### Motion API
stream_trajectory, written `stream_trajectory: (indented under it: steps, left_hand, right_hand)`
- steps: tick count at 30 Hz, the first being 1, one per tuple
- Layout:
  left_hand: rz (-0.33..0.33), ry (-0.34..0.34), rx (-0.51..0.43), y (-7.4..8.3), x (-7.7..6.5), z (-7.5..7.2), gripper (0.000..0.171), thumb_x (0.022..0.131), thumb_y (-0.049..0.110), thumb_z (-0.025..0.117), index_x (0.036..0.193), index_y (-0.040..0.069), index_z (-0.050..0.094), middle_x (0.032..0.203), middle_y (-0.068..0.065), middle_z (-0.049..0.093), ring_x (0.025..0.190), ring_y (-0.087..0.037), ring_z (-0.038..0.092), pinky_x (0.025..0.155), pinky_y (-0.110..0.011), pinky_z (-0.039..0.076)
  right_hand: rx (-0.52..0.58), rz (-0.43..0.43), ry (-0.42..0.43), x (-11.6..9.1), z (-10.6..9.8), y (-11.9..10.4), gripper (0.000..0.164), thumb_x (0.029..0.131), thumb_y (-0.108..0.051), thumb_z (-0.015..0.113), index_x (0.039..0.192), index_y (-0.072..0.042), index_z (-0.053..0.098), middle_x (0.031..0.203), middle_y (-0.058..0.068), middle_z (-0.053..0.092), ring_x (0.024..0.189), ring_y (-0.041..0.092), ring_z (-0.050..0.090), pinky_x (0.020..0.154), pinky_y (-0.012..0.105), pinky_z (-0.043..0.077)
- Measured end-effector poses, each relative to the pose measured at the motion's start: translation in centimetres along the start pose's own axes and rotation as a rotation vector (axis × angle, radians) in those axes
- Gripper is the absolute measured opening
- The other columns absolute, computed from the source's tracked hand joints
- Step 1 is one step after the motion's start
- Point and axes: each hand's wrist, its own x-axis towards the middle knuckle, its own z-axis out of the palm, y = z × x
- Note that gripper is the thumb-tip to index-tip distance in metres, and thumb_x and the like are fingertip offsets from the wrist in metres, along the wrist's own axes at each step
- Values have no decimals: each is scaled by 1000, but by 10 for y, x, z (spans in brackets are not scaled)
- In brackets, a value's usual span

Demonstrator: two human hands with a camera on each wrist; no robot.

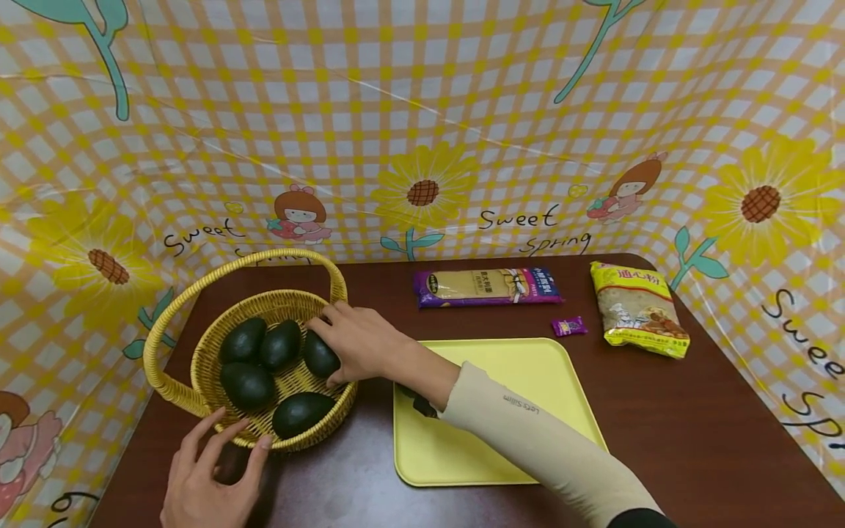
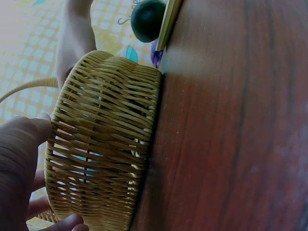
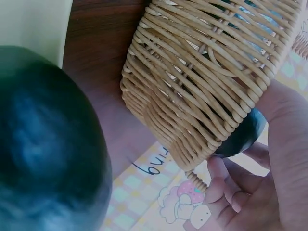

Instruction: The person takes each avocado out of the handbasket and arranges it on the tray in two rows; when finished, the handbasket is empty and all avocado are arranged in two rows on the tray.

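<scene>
A yellow wicker basket [image 1: 343, 407] with a tall arched handle holds several dark green avocados [image 1: 247, 386]. Inside its right side, my right hand [image 1: 359, 341] grips one avocado [image 1: 321, 356], thumb toward me and fingers over the far side. That same avocado [image 3: 243, 137] shows past the rim in the right wrist view. My left hand [image 1: 214, 469] is at the near left rim, fingers spread and lightly bent, tips touching the wicker. Under my right forearm, a dark avocado [image 2: 148, 20] lies on the yellow tray [image 1: 475, 462], mostly hidden in the head view.
Behind the tray lies a purple pasta packet [image 1: 485, 287]. A small purple wrapped piece [image 1: 569, 326] sits to its right, then a yellow bag of macaroni [image 1: 639, 308]. Checked cloth [image 1: 422, 110] walls the brown table [image 1: 719, 440] at the back and sides.
</scene>
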Motion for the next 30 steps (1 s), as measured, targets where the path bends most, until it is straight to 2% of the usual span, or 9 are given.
stream_trajectory:
  steps: [12,20,30]
  left_hand:
    - [-84,-47,24,6,0,-3,32,82,26,95,110,14,85,138,-5,71,91,-21,61,67,-8,37]
    - [-72,-36,28,6,0,-3,33,81,25,96,109,13,85,137,-5,71,92,-23,61,67,-7,36]
    - [-95,-25,38,7,0,-1,35,80,27,97,110,15,86,137,-3,72,87,-7,52,68,-12,34]
  right_hand:
    - [64,33,100,-18,-4,0,99,78,-70,88,155,-16,55,146,8,60,132,24,58,88,35,62]
    - [134,62,127,-32,-9,4,102,77,-69,90,157,-17,53,146,8,60,124,24,60,82,36,62]
    - [140,60,178,-47,-14,9,102,77,-68,90,157,-16,53,145,7,60,125,24,60,81,35,62]
